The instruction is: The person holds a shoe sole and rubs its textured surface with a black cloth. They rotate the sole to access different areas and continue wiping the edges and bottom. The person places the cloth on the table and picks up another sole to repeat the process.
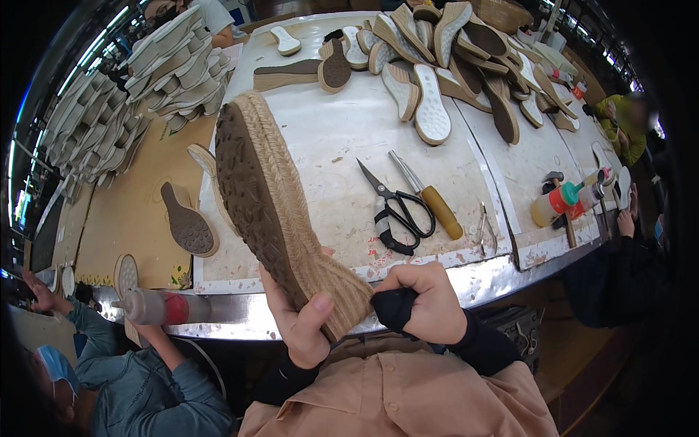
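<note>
A rope-wrapped wedge sole is held upright over the near edge of the workbench, brown tread turned left, gripped at its heel by the left hand. The right hand is clenched on a black cloth pressed against the jute heel. Wiping or pressing of the wrap seems in hand; next, steady support and a firm, even rub are called for

Black-handled scissors lie at table centre, a yellow-handled knife just beside at three o'clock. Loose soles pile at twelve o'clock; glue bottles stand toward three.
</note>
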A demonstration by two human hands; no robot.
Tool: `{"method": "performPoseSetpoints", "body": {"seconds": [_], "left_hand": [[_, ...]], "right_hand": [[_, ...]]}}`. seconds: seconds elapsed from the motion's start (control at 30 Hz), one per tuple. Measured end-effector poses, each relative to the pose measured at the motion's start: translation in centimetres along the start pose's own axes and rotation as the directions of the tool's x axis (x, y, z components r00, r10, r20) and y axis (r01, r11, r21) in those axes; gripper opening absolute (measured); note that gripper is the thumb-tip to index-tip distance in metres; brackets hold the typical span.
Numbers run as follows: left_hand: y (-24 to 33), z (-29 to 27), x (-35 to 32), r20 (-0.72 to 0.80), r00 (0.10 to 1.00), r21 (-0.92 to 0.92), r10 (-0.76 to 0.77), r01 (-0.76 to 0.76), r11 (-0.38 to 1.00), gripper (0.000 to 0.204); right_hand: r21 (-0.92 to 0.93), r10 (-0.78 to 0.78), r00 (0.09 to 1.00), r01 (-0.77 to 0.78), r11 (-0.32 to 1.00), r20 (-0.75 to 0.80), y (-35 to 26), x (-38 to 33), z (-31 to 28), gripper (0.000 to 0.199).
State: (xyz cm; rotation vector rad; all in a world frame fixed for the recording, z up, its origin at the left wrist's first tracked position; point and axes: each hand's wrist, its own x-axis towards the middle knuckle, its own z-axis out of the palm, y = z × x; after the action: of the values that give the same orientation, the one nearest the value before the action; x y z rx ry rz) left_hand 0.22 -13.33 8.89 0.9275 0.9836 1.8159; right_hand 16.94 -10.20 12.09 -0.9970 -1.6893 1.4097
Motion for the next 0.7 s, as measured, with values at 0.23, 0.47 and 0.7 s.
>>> {"method": "performPoseSetpoints", "body": {"seconds": [0.23,0.47,0.7], "left_hand": [[0.1,0.3,-0.1,-0.01,1.0,-0.008,-0.024,0.023,1.0,0.071],[-0.1,0.3,-0.1,0.001,1.0,0.152,-0.029,0.028,0.988,0.072],[0.0,0.0,-0.8,0.034,0.985,0.022,-0.17,0.17,0.985,0.068]], "right_hand": [[0.052,0.041,0.998,-0.043,0.998,0.041,0.2,0.1,-0.4,0.006],[-0.004,0.062,0.992,-0.062,0.998,0.109,1.1,-0.1,-0.6,0.004],[0.113,0.131,0.982,-0.146,0.983,0.137,1.0,-1.2,-0.7,0.004]]}}
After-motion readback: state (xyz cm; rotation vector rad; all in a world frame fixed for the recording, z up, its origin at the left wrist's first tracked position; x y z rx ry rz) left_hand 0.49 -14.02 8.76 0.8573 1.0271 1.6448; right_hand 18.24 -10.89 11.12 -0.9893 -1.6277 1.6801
